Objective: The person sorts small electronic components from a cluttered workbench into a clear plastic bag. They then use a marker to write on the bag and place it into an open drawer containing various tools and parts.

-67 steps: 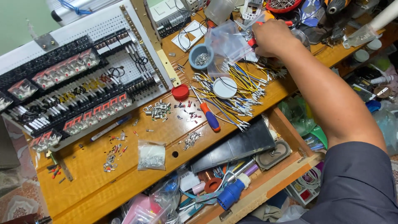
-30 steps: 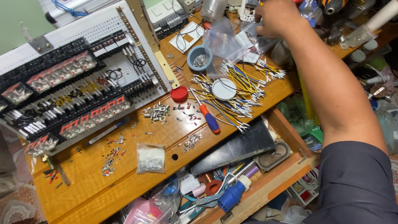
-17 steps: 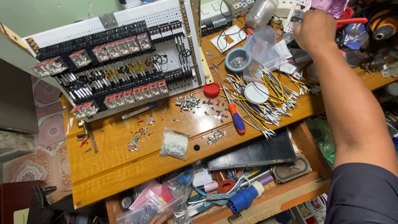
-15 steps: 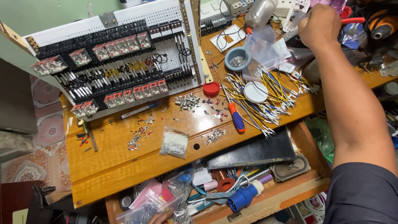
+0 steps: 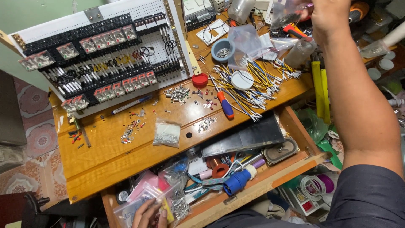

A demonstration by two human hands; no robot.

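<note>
Your right hand (image 5: 327, 14), raised over the far end of the wooden tabletop (image 5: 109, 156), pinches a clear plastic bag (image 5: 287, 10) by its edge above the yellow wires (image 5: 257, 82). Your left hand (image 5: 148, 214) grips small packets (image 5: 168, 207) at the open drawer (image 5: 253, 185), near the blue plug (image 5: 237, 182).

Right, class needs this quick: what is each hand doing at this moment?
Left hand: closed in a grip on small plastic bags at the open drawer.
Right hand: closed, holding a clear plastic bag above the bench.
</note>
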